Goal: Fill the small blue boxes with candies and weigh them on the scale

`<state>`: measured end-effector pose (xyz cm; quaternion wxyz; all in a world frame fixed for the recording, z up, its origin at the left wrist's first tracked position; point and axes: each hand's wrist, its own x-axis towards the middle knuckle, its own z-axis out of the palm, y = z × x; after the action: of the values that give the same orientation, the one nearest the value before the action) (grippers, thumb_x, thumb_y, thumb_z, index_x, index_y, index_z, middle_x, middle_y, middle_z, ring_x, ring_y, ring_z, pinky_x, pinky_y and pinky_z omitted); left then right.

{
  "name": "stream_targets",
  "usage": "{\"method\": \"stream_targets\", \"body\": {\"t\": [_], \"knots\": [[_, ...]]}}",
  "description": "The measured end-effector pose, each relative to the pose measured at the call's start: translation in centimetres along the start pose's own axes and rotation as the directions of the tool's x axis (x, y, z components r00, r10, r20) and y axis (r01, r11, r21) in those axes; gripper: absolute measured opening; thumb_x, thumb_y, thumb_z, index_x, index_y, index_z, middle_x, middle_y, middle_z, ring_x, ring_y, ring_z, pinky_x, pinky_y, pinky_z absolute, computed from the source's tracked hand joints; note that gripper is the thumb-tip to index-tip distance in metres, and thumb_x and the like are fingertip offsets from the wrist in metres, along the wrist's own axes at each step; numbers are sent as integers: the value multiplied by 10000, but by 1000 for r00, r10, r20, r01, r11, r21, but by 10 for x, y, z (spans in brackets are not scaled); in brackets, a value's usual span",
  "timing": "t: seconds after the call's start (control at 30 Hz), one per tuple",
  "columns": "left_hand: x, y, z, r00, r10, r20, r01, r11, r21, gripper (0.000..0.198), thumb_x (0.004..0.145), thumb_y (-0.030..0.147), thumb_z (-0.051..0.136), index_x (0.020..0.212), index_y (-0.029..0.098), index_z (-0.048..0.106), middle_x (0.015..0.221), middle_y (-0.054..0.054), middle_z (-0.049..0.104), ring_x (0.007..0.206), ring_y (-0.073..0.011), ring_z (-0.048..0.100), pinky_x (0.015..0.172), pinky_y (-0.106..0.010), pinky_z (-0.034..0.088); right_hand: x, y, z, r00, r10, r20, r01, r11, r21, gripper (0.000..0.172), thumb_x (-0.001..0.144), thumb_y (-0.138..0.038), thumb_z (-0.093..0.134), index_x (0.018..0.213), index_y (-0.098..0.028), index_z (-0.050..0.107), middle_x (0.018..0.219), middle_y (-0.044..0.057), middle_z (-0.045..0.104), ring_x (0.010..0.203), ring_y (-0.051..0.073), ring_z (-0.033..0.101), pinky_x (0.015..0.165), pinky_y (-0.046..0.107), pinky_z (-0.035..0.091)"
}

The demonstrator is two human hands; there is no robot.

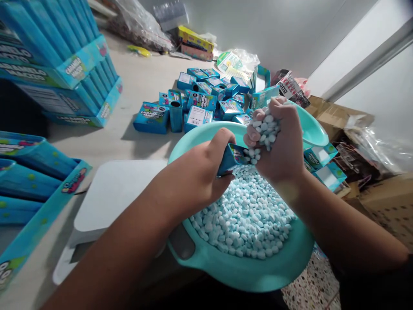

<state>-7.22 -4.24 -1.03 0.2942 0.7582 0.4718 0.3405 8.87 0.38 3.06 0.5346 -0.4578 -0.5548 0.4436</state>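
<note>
1. Gripping a small blue candy box (227,160) between thumb and fingers, our left hand (209,165) has it tilted, with its open mouth facing right.
2. Our right hand (285,144) is curled around a handful of pale blue candies (267,128); some of them are at the mouth of the box.
3. Both hands and the box are above the turquoise bowl (258,275), in which we see many loose candies (245,211).
4. To the left of the bowl is a white scale (119,193).
5. On the far side we see a pile of blue boxes (200,103), and at far left, stacked display cartons (71,71).
</note>
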Motion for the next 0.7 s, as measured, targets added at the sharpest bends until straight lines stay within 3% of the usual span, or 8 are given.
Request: {"method": "stream_targets", "body": {"t": [0.2,0.4,0.7], "knots": [[0,1,1,1000,-15,-4,15,1000,-5,531,748,255,683,1243,266,491,917,-34,627,811,-228,636,738,-317,497,0,-1,1,999,44,3,-44,989,141,238,827,-344,547,902,-272,333,823,-41,445,607,90,455,583,224,395],[0,0,0,1000,-15,-23,15,1000,-25,533,750,248,688,1245,262,492,916,-25,630,829,-218,633,763,-312,500,-2,5,-4,999,27,21,-31,976,214,231,828,-346,587,845,-259,373,764,-46,514,607,98,523,593,241,437],[0,-3,-1,999,44,-27,-45,999,-20,515,765,236,680,1237,237,476,936,-28,629,799,-197,618,735,-289,478,-5,8,-4,999,-40,-26,38,998,-57,277,807,-537,553,899,-278,518,797,12,569,821,198,621,701,343,531]]}}
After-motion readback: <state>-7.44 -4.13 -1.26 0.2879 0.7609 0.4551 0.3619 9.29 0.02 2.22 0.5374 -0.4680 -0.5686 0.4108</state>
